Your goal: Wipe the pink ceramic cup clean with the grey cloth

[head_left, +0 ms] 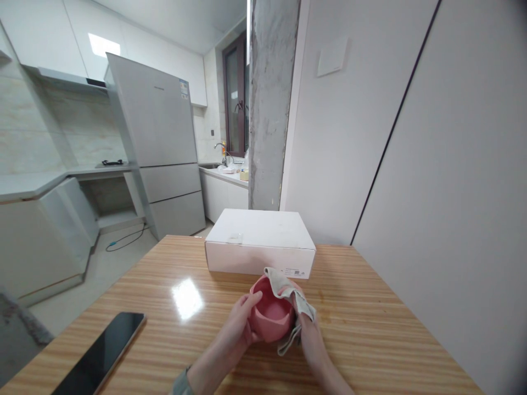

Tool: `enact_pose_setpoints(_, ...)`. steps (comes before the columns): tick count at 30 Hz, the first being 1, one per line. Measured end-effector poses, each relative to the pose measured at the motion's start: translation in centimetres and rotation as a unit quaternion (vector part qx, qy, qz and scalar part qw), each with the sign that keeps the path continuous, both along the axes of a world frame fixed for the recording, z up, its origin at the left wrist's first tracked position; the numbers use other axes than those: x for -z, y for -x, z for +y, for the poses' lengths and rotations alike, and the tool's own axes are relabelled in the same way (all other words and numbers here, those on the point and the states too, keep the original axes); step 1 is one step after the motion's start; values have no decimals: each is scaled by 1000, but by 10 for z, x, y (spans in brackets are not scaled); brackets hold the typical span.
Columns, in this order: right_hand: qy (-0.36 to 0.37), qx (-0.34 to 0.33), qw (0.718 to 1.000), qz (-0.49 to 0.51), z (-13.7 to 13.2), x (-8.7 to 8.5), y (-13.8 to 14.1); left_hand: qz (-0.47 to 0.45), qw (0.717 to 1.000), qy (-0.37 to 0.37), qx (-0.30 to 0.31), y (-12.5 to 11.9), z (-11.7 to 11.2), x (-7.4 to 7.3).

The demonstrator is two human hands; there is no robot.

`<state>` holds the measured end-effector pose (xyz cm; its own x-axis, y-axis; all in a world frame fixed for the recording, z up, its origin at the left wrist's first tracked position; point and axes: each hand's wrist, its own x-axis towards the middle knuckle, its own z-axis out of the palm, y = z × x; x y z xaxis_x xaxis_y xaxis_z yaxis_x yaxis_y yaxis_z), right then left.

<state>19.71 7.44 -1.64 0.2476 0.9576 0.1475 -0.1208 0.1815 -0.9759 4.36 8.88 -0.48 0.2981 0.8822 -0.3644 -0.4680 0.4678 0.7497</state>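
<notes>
The pink bowl (272, 315) sits tipped toward the camera just above the wooden table (370, 329), in front of the white box (259, 241); this looks like the wiping step. The left hand (239, 329) grips its near rim, thumb inside. The right hand (307, 329) presses a grey cloth (294, 302) over the far rim, probably pinching it, and next the cloth needs to sweep around inside the bowl.
</notes>
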Motion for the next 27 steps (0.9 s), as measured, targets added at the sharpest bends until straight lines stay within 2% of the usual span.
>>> enact_pose_setpoints(4,36,11,999,6,1,-5,-4,9,997,20,77,10,1,-6)
enact_pose_setpoints(8,82,-32,996,25,5,-8,-17,13,989,15,147,14,1,-3)
enact_pose_setpoints(10,90,-40,994,39,6,-8,-20,6,989,17,147,11,1,1)
enact_pose_setpoints(14,88,-2,996,12,7,-5,-18,-4,997,22,80,2,0,8)
enact_pose_setpoints(16,66,22,998,2,6,-5,-13,-30,999,9,37,-1,-1,9)
enact_pose_setpoints(18,22,27,999,2,5,-3,-9,-59,998,-17,20,-2,-3,7)
enact_pose_setpoints(21,-8,26,1000,-4,6,-2,-11,-77,995,-41,52,0,-4,4)
enact_pose_setpoints(24,29,22,999,-28,7,-3,-20,-38,994,-18,99,4,-1,2)
enact_pose_setpoints(27,52,-30,998,-17,8,-9,-25,17,991,12,130,7,4,7)
